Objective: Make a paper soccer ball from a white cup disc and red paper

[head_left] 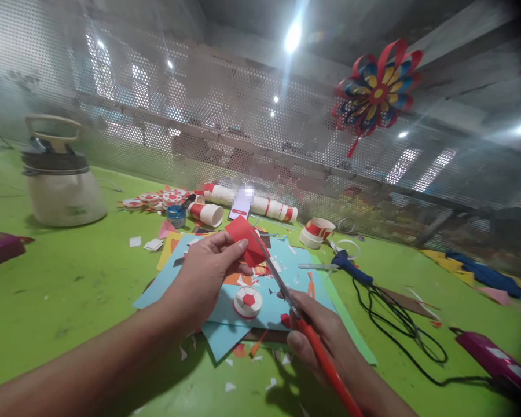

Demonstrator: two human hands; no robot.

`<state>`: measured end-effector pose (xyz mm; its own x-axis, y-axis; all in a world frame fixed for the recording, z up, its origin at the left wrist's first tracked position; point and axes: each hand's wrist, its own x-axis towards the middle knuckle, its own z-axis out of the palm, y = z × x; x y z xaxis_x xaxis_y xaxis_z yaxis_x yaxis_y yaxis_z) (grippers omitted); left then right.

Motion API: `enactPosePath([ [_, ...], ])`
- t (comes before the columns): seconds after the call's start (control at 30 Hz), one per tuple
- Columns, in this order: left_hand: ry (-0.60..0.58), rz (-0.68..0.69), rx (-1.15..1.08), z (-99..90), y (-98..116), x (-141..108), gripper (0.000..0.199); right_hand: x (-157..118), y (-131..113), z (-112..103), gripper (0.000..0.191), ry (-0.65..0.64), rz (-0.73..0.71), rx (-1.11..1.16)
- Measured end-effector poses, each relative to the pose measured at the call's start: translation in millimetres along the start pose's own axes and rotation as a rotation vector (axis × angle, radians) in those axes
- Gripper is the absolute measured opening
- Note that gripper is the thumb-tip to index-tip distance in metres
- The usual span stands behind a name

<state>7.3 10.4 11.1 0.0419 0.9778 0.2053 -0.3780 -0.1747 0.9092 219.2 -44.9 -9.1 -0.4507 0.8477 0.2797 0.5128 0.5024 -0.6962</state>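
A small piece of red paper (246,240) is pinched between the thumb and fingers of my left hand (212,266). My right hand (316,327) is closed around scissors with red handles (325,362). The scissor blades point up and to the left and lie against the right edge of the red paper. Below the paper, a round white piece with a red centre (248,301) rests on light blue sheets (178,286) strewn with paper scraps.
A blue glue gun (351,269) with a looped black cord lies to the right. Behind are cardboard rolls (269,207), a phone (241,204), a blue jar (176,216) and red-white flowers (172,197). A large flask (63,185) stands left; a power strip (495,359) lies right.
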Motion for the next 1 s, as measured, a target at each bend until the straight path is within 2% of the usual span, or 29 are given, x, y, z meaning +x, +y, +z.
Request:
enactPosePath([
  [0.57, 0.003, -0.045, -0.046, 3.3, 4.2, -0.7, 0.018, -0.7, -7.2, -2.8, 0.043, 0.046, 0.001, -0.073],
  [0.8, -0.017, -0.035, -0.048, 3.0, 3.0, -1.9, 0.016, -1.8, -4.4, -1.0, 0.042, 0.078, -0.060, -0.078],
  [1.0, -0.016, -0.040, -0.042, 3.1, 3.8, -1.5, 0.016, -1.4, -1.3, 0.5, 0.044, 0.093, -0.055, -0.111],
])
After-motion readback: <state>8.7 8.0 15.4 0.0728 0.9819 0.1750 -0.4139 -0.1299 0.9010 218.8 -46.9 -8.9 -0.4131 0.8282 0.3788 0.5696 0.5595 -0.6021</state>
